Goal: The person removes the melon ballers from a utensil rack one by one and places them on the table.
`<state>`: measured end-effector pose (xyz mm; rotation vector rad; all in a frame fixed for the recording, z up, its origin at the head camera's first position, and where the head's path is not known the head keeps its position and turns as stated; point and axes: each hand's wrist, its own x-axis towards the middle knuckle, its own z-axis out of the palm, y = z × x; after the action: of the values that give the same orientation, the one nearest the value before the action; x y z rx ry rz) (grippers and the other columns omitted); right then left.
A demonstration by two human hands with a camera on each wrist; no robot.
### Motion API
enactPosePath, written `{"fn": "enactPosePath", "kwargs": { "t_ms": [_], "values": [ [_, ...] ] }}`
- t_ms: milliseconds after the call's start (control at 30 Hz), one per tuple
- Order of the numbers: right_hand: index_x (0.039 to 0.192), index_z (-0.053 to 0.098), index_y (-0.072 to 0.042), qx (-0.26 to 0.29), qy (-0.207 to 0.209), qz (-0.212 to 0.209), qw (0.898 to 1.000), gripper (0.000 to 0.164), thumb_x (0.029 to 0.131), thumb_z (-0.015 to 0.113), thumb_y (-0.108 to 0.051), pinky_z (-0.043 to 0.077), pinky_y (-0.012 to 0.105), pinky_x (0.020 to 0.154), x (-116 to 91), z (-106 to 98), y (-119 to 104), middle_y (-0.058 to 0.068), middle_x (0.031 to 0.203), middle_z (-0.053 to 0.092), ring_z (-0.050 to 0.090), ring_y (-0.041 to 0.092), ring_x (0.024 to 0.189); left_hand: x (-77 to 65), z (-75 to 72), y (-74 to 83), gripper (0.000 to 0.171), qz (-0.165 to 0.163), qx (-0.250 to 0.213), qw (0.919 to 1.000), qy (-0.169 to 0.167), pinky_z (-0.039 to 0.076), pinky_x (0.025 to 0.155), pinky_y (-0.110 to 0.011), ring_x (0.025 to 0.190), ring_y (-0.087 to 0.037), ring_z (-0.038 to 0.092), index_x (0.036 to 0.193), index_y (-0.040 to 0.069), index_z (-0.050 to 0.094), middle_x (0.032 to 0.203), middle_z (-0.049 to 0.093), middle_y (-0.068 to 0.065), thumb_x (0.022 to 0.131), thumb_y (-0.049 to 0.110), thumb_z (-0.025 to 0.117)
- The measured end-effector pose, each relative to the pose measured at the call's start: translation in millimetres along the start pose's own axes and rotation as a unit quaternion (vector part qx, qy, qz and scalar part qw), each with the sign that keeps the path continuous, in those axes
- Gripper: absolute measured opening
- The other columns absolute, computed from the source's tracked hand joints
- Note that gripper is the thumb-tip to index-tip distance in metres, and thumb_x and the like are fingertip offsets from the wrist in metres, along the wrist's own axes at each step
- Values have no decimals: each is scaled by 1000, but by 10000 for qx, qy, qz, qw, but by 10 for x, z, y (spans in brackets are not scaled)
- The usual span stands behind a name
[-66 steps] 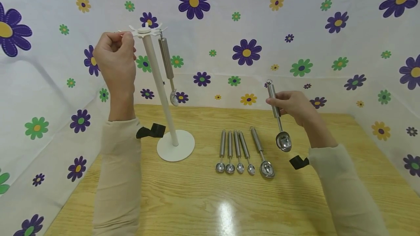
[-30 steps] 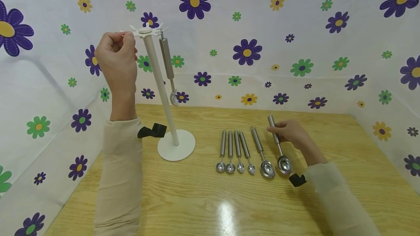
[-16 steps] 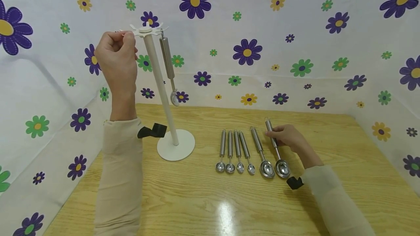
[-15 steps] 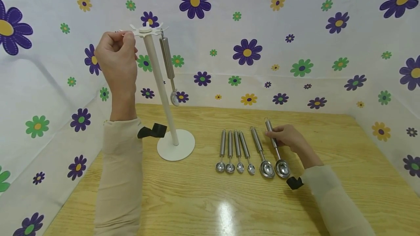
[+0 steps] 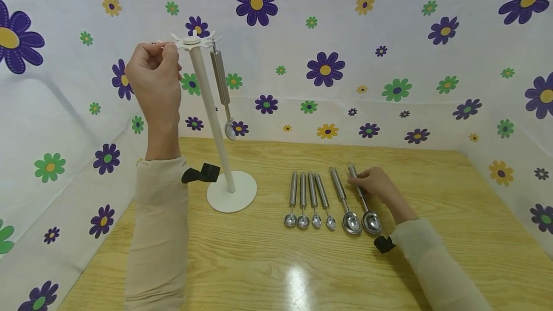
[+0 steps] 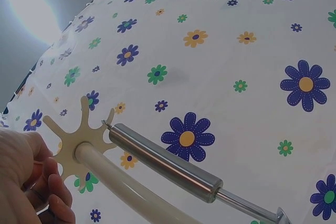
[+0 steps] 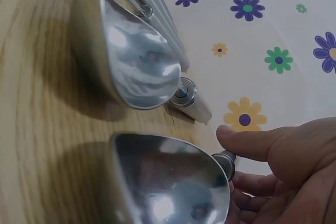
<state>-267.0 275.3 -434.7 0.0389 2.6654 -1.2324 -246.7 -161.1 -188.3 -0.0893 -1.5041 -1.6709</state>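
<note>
In the head view my left hand (image 5: 155,73) pinches one arm of the white utensil stand (image 5: 207,109) at its top. A metal scoop (image 5: 221,78) hangs by its ring from another arm; the left wrist view shows its steel handle (image 6: 163,158) close up. My right hand (image 5: 380,186) has thumb and fingers about the handle of a large ice cream scoop (image 5: 371,223), which lies on the table. Left of it lies a similar large scoop (image 5: 352,223). In the right wrist view the two bowls sit side by side, and the thumb (image 7: 252,142) is above the handle.
Several smaller metal scoops (image 5: 303,200) lie in a row left of the large ones. The stand's round base (image 5: 220,203) rests on the wooden table (image 5: 242,268). A flower-patterned cloth (image 5: 285,80) encloses the back and sides.
My right hand has lowered the large scoop onto the table and shifted it slightly left, alongside the other large scoop. My left hand has stayed at the stand.
</note>
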Motion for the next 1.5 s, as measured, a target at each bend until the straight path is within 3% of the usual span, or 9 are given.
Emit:
{"fn": "enactPosePath", "kwargs": {
  "t_ms": [100,233,467,733,900,1067,1200,1367,1500],
  "values": [
    [87,69,5,-242,128,-51,9996,32,97,74,-25,42,26,57,-3,28,-6,2,71,54,47,14,64,-2,1,4,6,6,-19,10000,-9,50,68,-23,69,-12,56,94,14,70,79,62,-2,100,14,68],
    [106,71,11,-470,276,-91,9985,38,96,75,-25,45,29,60,-25,47,-37,9,84,63,53,18,71,0,3,3,6,14,-41,10000,-17,50,69,-23,70,-12,56,97,10,71,79,63,-1,100,14,68],
    [114,70,14,-591,407,-186,9972,43,96,74,-24,49,28,62,-63,52,-71,19,97,70,59,20,75,14,12,12,6,43,-29,10000,-14,50,69,-24,70,-12,57,95,14,71,79,62,-2,100,14,68],
    [112,70,12,-397,371,-67,9985,41,99,70,-26,47,28,59,-73,44,-73,10,85,65,54,17,69,2,14,20,10,31,2,10000,-11,50,71,-24,71,-12,57,102,7,72,79,63,-1,100,15,68],
    [122,65,15,-274,320,-24,9991,46,104,61,-28,54,33,72,-110,1,-108,19,100,67,61,24,83,1,8,11,11,33,18,10000,-12,51,72,-24,71,-12,58,103,6,73,79,63,0,100,15,67],
    [141,48,16,94,75,-91,9999,60,109,53,-35,54,50,97,-179,-132,-228,32,124,62,65,40,107,0,4,8,12,42,98,9999,-4,51,72,-24,71,-12,58,103,6,73,79,63,0,100,16,67],
    [149,40,13,516,-44,-292,9982,67,110,49,-41,45,55,108,-215,-276,-360,36,143,49,55,48,127,-12,2,8,8,-5,122,9999,8,51,72,-24,71,-12,58,100,9,72,79,63,0,100,16,68],
    [150,38,12,1090,124,-649,9918,65,110,49,-37,42,52,112,-231,-460,-631,34,147,46,50,46,131,-19,-11,23,11,-23,124,9999,-26,51,72,-24,72,-12,58,102,6,72,80,63,0,100,16,67],
    [153,39,6,1156,298,-818,9895,65,109,52,-40,41,49,114,-285,-646,-899,26,147,49,53,39,131,-20,-17,36,16,-31,180,9998,-90,50,71,-24,72,-12,58,107,2,71,80,63,0,101,16,67]
  ]
}}
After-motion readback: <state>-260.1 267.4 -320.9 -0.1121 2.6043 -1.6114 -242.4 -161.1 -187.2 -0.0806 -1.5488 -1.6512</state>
